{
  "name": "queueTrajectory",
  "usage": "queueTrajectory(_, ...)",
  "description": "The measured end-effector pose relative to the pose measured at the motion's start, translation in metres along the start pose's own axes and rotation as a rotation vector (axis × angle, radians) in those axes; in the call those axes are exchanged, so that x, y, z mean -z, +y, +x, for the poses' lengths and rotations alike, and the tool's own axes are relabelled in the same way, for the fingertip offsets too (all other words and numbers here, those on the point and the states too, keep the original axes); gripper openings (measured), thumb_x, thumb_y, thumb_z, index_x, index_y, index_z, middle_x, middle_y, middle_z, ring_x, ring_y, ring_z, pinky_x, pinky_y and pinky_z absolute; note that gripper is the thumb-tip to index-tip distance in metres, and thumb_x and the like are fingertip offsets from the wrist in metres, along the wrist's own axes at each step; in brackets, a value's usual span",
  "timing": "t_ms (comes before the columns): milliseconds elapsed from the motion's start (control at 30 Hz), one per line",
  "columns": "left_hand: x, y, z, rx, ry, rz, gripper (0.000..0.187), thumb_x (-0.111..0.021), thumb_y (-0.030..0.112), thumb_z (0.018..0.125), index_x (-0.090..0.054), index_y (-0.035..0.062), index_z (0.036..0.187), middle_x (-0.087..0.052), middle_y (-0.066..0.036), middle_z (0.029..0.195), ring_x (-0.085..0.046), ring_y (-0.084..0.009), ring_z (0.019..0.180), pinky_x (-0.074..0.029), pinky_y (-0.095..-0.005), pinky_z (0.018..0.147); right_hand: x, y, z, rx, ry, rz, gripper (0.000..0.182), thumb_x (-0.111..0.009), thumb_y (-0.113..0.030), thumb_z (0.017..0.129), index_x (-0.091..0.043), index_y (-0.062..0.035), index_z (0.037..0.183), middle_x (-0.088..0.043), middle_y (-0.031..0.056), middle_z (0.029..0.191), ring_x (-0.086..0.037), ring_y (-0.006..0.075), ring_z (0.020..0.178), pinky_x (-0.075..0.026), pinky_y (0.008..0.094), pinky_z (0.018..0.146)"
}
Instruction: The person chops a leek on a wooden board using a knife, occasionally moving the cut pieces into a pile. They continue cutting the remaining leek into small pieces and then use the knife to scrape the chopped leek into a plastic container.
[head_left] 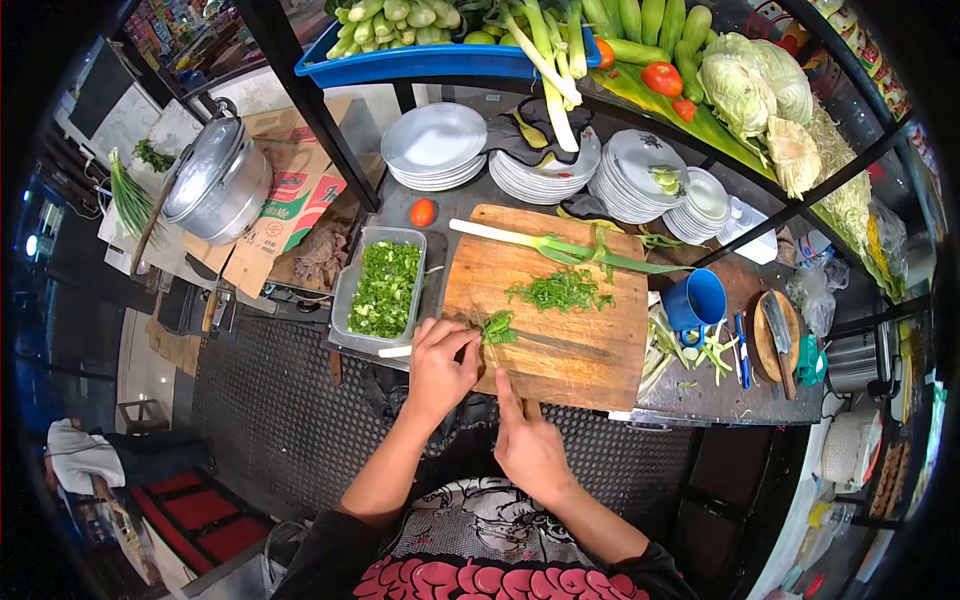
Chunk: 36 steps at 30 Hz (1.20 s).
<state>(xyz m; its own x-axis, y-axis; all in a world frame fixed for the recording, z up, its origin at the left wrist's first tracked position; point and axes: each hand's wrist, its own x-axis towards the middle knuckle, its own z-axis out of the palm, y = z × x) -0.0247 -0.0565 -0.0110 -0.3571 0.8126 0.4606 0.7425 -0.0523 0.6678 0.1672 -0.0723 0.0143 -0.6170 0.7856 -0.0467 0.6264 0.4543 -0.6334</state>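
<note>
My left hand (440, 362) is closed, fingers curled, at the near left edge of the wooden cutting board (590, 360). It grips a leek, whose white end (395, 351) sticks out to the left. My right hand (532, 448) is wrapped round a knife, index finger stretched along it; the handle is mostly hidden, and the narrow blade (488, 347) is beside my left fingertips. Sliced greens (498, 327) lie against the blade. Farther back on the board are a pile of chopped greens (562, 290) and a whole leek (560, 247).
Left of the board stands a plastic container (341, 312) of chopped greens, with a tomato (423, 212) behind it. Stacked plates (434, 140) line the back. At right are a blue mug (694, 302), trimmings (660, 345) and another knife (777, 325) on a round board.
</note>
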Motion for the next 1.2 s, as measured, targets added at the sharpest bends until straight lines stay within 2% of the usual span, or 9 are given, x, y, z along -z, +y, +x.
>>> queueTrajectory(100, 0.001, -0.001, -0.001, 0.007, -0.002, -0.002, 0.010, -0.080, 0.000, 0.083, -0.081, 0.0013, 0.093, -0.074, -0.009, 0.092, -0.064, -0.0306, 0.089, -0.050, -0.0410, 0.084, 0.007, 0.005, -0.028, -0.053, -0.086, -0.070, 0.081, -0.061, -0.005, 0.091, -0.035, -0.0086, 0.167, -0.067, 0.0379, 0.115, -0.070, 0.0467, 0.066, -0.061, 0.0520, 0.059)
queueTrajectory(133, 0.001, -0.001, -0.001, 0.012, -0.005, -0.006, 0.010, -0.080, 0.000, 0.084, -0.081, 0.0013, 0.094, -0.075, -0.009, 0.092, -0.064, -0.0307, 0.089, -0.051, -0.0409, 0.084, 0.005, 0.011, -0.038, 0.014, -0.001, -0.054, 0.079, -0.063, -0.003, 0.090, -0.040, -0.0093, 0.165, -0.069, 0.0297, 0.106, -0.067, 0.0415, 0.061, -0.060, 0.0499, 0.057)
queueTrajectory(267, 0.005, 0.003, 0.003, -0.004, -0.007, -0.002, 0.011, -0.082, -0.002, 0.083, -0.081, -0.0009, 0.094, -0.076, -0.013, 0.092, -0.067, -0.0326, 0.087, -0.055, -0.0412, 0.081, 0.020, 0.019, -0.066, 0.049, 0.057, 0.097, 0.065, -0.064, 0.001, 0.097, -0.050, -0.0045, 0.160, -0.060, 0.0192, 0.082, -0.061, 0.0377, 0.063, -0.055, 0.0481, 0.060)
queueTrajectory(500, 0.002, -0.001, 0.001, 0.014, -0.013, -0.033, 0.012, -0.079, -0.001, 0.084, -0.081, 0.0006, 0.095, -0.076, -0.012, 0.093, -0.066, -0.0328, 0.090, -0.054, -0.0429, 0.087, 0.023, 0.016, -0.036, 0.015, 0.010, 0.143, 0.072, -0.061, -0.008, 0.099, -0.038, -0.0110, 0.167, -0.062, 0.0239, 0.089, -0.065, 0.0453, 0.064, -0.058, 0.0545, 0.062)
queueTrajectory(533, 0.003, -0.001, 0.001, 0.015, -0.013, -0.034, 0.011, -0.079, -0.001, 0.083, -0.081, 0.0005, 0.094, -0.076, -0.012, 0.093, -0.066, -0.0329, 0.090, -0.054, -0.0428, 0.087, 0.020, 0.017, -0.027, -0.026, -0.052, 0.121, 0.076, -0.060, -0.009, 0.099, -0.031, -0.0113, 0.169, -0.065, 0.0295, 0.099, -0.068, 0.0505, 0.072, -0.059, 0.0581, 0.068)
queueTrajectory(667, 0.002, 0.000, 0.001, 0.023, -0.007, -0.025, 0.011, -0.079, -0.001, 0.083, -0.081, 0.0002, 0.094, -0.075, -0.011, 0.092, -0.065, -0.0333, 0.090, -0.054, -0.0427, 0.086, 0.013, 0.009, -0.004, -0.002, -0.052, 0.141, 0.077, -0.058, -0.009, 0.099, -0.028, -0.0101, 0.169, -0.065, 0.0399, 0.118, -0.071, 0.0559, 0.084, -0.061, 0.0589, 0.075)
queueTrajectory(767, 0.002, 0.002, 0.002, 0.003, 0.007, 0.004, 0.011, -0.081, -0.003, 0.082, -0.080, -0.0016, 0.093, -0.074, -0.013, 0.091, -0.066, -0.0326, 0.088, -0.055, -0.0413, 0.080, 0.014, 0.002, 0.003, 0.000, -0.041, 0.127, 0.076, -0.057, -0.008, 0.099, -0.028, -0.0079, 0.169, -0.064, 0.0418, 0.116, -0.071, 0.0561, 0.082, -0.061, 0.0591, 0.075)
queueTrajectory(867, 0.002, 0.002, 0.002, 0.008, 0.004, 0.008, 0.011, -0.081, -0.004, 0.082, -0.080, -0.0015, 0.092, -0.074, -0.014, 0.092, -0.066, -0.0326, 0.088, -0.055, -0.0413, 0.080, 0.022, -0.006, 0.008, -0.062, -0.127, 0.140, 0.076, -0.058, -0.007, 0.098, -0.028, -0.0047, 0.168, -0.063, 0.0446, 0.117, -0.071, 0.0563, 0.083, -0.061, 0.0593, 0.075)
queueTrajectory(1200, 0.002, 0.001, 0.001, 0.014, -0.012, -0.006, 0.009, -0.080, 0.000, 0.083, -0.080, 0.0005, 0.092, -0.074, -0.009, 0.092, -0.063, -0.0317, 0.089, -0.051, -0.0412, 0.085, 0.011, -0.007, 0.011, -0.017, -0.063, 0.114, 0.078, -0.059, -0.005, 0.095, -0.030, -0.0024, 0.168, -0.057, 0.0487, 0.130, -0.072, 0.0553, 0.084, -0.062, 0.0574, 0.073)
